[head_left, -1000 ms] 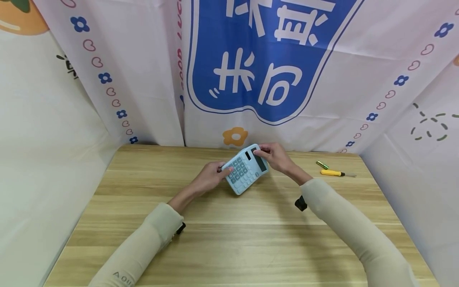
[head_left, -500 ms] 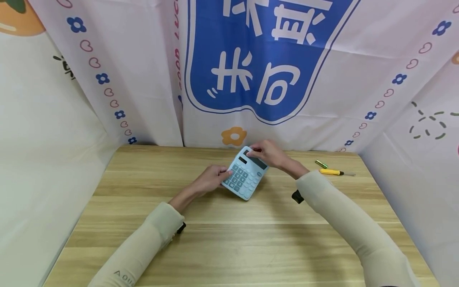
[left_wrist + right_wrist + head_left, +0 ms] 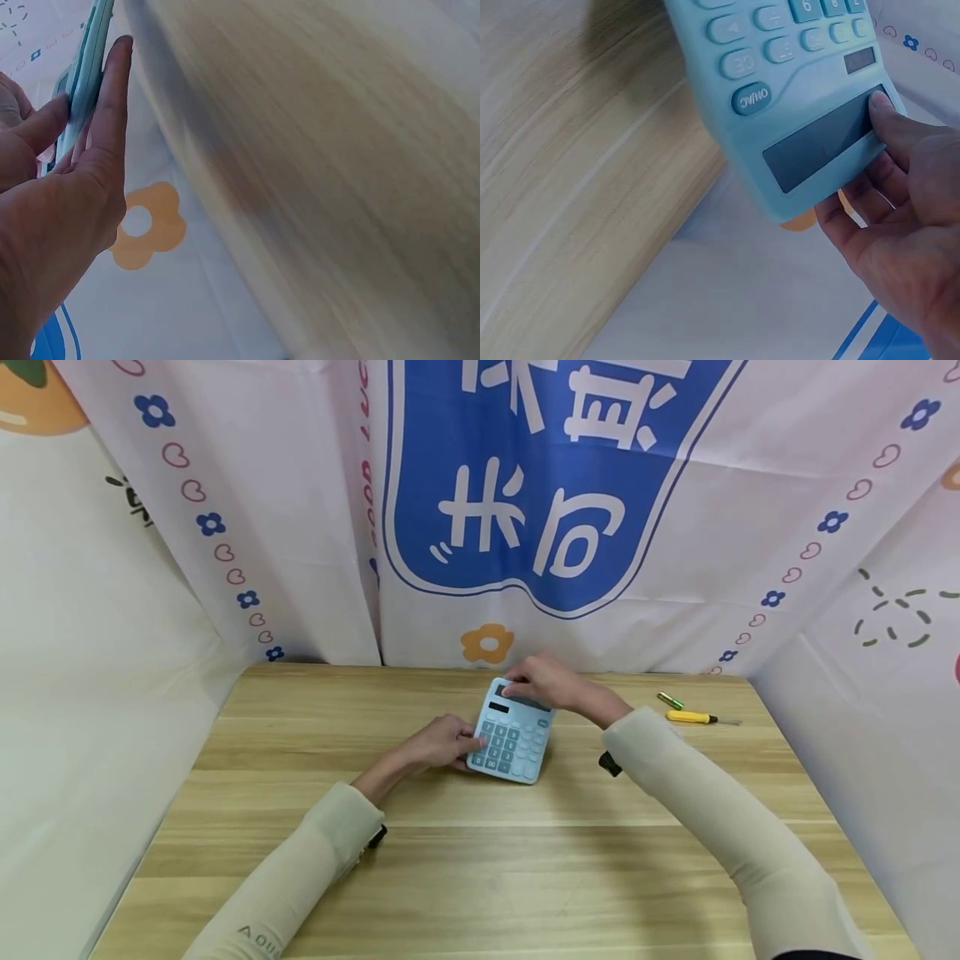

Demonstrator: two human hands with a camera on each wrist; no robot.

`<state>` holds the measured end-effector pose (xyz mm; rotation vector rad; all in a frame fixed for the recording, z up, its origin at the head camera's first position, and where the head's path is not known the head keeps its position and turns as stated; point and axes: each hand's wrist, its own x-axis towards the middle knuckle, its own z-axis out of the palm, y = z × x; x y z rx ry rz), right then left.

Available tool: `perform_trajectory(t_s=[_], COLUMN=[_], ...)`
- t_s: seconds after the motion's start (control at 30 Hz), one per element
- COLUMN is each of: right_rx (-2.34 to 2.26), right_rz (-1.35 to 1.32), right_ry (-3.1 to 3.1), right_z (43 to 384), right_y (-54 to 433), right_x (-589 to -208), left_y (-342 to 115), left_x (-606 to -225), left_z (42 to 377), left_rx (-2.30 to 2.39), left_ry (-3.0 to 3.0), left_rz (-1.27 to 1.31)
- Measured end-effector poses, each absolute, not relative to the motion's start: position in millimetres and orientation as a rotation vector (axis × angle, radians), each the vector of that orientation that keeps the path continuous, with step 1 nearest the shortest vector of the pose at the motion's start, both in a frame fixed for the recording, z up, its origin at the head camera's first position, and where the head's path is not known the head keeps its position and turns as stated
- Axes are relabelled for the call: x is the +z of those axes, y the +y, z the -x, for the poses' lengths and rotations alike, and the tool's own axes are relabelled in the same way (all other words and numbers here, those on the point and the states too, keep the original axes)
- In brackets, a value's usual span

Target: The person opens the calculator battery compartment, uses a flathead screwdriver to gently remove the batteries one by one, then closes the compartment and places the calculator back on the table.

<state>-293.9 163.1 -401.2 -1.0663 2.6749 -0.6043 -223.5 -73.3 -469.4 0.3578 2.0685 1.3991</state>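
A light blue calculator (image 3: 512,739) faces up above the back middle of the table, its display toward the back wall. My left hand (image 3: 442,743) grips its lower left edge, thumb over the keys and fingers beneath. At the top edge my right hand (image 3: 547,681) pinches it. In the right wrist view the right thumb (image 3: 889,120) lies on a corner of the dark display (image 3: 829,139), with the other fingers behind the case. The left wrist view shows the calculator (image 3: 90,67) edge-on, a straight left finger (image 3: 112,105) along its back.
At the back right of the wooden table (image 3: 480,877) lie a green battery (image 3: 670,701) and a screwdriver (image 3: 693,717) with a yellow handle. A white printed cloth (image 3: 322,568) hangs right behind the table's back edge, close to the hands. White side walls flank the table.
The calculator has turned clockwise, from slanted to nearly upright in the head view. My right hand has shifted left with its top edge; the left hand has dropped slightly, keeping its grip.
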Motion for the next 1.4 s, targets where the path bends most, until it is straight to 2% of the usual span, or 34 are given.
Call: perform_trajectory(t_s=[0.33, 1.4], right_rx=[-0.485, -0.647], right_rz=[1.227, 1.067], right_ry=[2.656, 2.730], right_z=[292.5, 296.2], right_y=[146.2, 127.7], right_x=[-405.5, -447.2], left_y=[-76.2, -76.4], left_x=[-469.4, -475.3], left_z=[220.2, 221.5], left_rx=[1.317, 0.993], left_ry=[2.098, 2.394], left_rz=[-0.333, -0.379])
